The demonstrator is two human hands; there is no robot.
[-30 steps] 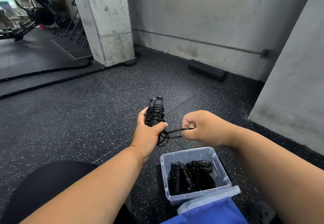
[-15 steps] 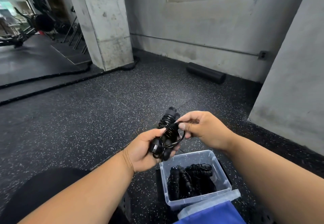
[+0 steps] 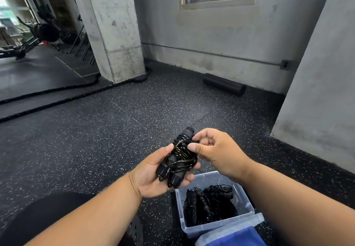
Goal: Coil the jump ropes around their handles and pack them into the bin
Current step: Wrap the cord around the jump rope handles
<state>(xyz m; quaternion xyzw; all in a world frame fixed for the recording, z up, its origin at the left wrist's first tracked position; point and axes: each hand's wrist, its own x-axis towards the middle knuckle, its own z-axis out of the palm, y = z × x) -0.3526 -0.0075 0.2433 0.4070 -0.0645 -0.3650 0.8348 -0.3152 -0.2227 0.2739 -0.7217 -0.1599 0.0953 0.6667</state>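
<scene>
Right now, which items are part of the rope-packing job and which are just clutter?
Job: coiled jump rope held by left hand, right hand at its coils; clear bin; packed ropes.
Lying about: foam roller, battle rope, blue lid.

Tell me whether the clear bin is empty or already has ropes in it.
Not empty. The clear bin on the floor, lid off, already holds coiled black jump ropes.

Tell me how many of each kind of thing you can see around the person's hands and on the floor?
Coiled jump rope in the left hand, right hand at its cord: 1
Coiled jump ropes in the bin: at least 2
Clear plastic bin: 1
Black foam roller: 1
Total: at least 5
</scene>
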